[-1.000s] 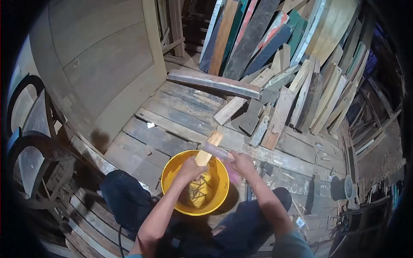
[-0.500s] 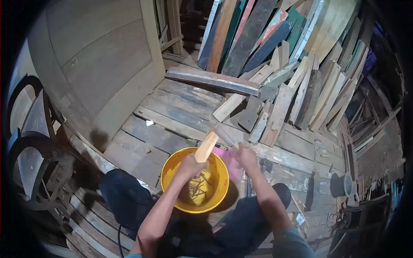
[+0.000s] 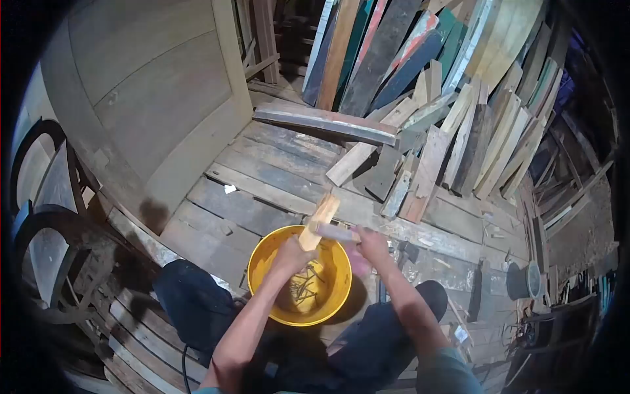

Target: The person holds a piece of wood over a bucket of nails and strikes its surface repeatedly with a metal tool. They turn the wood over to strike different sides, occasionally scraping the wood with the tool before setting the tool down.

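Note:
Over the yellow bucket point(image 3: 341, 282), my left hand point(image 3: 293, 256) is wrapped round the lower end of a pale wood piece point(image 3: 325, 209), which tilts up and away. My right hand point(image 3: 373, 245) grips the handle end of a blade-like tool point(image 3: 336, 232). The tool lies across the wood piece just above my left hand and is somewhat blurred. Several thin brown sticks or nails point(image 3: 303, 289) lie inside the bucket; they are too small to tell apart. A pink item point(image 3: 357, 261), partly hidden, is behind the bucket's right side.
Many boards point(image 3: 380, 59) lean at the back right. A long plank point(image 3: 321, 123) lies before them. At left stand a wooden panel point(image 3: 154, 85) and a curved dark frame point(image 3: 49, 217). A grey container point(image 3: 533, 280) stands at right on the plank floor point(image 3: 243, 210).
My right hand has brought the tool down and left along the wood piece, from its top end to close above my left hand. The tool has turned nearly level.

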The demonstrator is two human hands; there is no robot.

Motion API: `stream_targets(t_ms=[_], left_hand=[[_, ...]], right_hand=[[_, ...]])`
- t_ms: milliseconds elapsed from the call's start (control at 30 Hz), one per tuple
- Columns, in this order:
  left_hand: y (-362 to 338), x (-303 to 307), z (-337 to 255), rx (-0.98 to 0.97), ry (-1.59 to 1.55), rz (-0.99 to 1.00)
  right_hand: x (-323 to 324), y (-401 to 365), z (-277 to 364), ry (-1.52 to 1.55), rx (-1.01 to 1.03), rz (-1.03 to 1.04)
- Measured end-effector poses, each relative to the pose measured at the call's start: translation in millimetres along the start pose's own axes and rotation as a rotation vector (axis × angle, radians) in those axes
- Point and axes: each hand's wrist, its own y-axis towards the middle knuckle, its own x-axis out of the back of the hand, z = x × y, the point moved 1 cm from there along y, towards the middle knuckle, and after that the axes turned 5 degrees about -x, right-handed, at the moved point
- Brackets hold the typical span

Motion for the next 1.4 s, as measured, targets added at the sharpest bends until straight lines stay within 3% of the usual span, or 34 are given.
stream_targets(t_ms=[33,133,267,300,400,433,467,533,567,633,700,833,933,967,1067,1100,1167,1233,1333,1367,1400], left_hand=[[3,-3,5,-0.023,-0.048,-0.006],[9,1,7,-0.008,-0.012,0.089],[16,-8,30,-0.241,0.095,-0.054],[-1,2,-3,-0.014,0.058,-0.007],[5,-1,2,0.026,-0.069,0.058],[10,-2,12,-0.061,0.017,0.03],[15,-5,21,-0.13,0.055,0.017],[19,-6,31,-0.256,0.143,-0.007],[20,-9,36,-0.189,0.148,-0.057],[12,-3,19,-0.012,0.014,0.036],[3,0,-3,0.104,-0.012,0.06],[6,-3,14,-0.085,0.059,-0.019],[3,-3,6,0.001,-0.018,0.036],[0,-4,1,-0.004,-0.093,0.037],[5,-4,12,-0.033,-0.104,0.068],[8,-6,17,-0.091,-0.065,0.031],[6,-8,18,-0.191,0.023,-0.034],[2,-5,10,-0.073,0.014,-0.006],[5,-7,8,-0.054,-0.022,0.016],[4,-6,8,-0.084,0.002,0.011],[3,-6,9,-0.108,0.029,0.005]], right_hand=[[-2,-2,-3,-0.049,-0.173,0.081],[9,2,1,-0.029,-0.212,0.136],[-3,-8,5,0.1,0.196,-0.081],[-1,-6,7,0.01,-0.006,-0.033],[-15,1,-13,-0.051,-0.309,0.149],[7,0,4,-0.086,-0.233,0.167],[6,-5,4,-0.004,0.028,0.098],[-10,-9,-6,0.124,0.302,-0.055],[-19,-8,-11,0.084,0.102,0.01],[-15,-1,-14,-0.004,-0.32,0.153],[4,0,-4,0.002,-0.242,0.175],[-7,-9,1,-0.005,0.108,0.068],[-9,0,-14,-0.021,-0.274,0.142],[-6,0,-15,0.006,-0.307,0.097],[-5,0,3,0.056,-0.072,0.245],[-2,-7,8,0.123,0.149,0.127],[-7,-5,-1,0.094,-0.095,0.135],[-8,-3,-20,0.058,-0.287,0.108],[21,2,15,0.036,-0.254,0.22],[-13,-5,5,0.144,0.022,0.094],[-27,-3,-4,0.094,0.014,0.059]])
